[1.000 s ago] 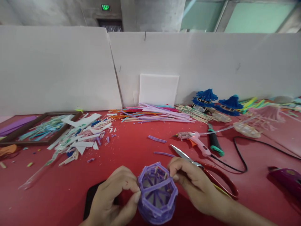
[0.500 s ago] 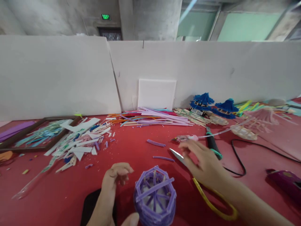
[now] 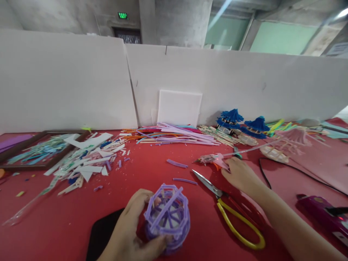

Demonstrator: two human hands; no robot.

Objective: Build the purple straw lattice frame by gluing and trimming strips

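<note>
My left hand (image 3: 136,224) grips a small round basket (image 3: 176,232) made of purple fuzzy pipe cleaners, fingers behind it and thumb at its front. One purple strip lies slantwise over its open top, and spokes show inside. My right hand (image 3: 240,175) is closed at the handle of a pink hot glue gun (image 3: 210,158); its fingertips are partly hidden. A long clear glue stick (image 3: 244,149) runs out of the gun's back. Scissors (image 3: 225,214) with yellow and red handles lie open below that hand. Two short purple pipe-cleaner pieces (image 3: 185,181) rest beyond the basket.
Pipe cleaners (image 3: 174,134) are heaped at the back, beside blue-roofed models (image 3: 231,119) and a pink one (image 3: 292,139). Paper and stick scraps (image 3: 92,159) and a wooden frame (image 3: 24,168) occupy the left. A black cable (image 3: 304,169) and purple power strip (image 3: 323,217) lie right.
My left hand has closed on the basket and shifted it slightly left. My right hand has moved from above the scissors to the glue gun's handle, uncovering the scissors.
</note>
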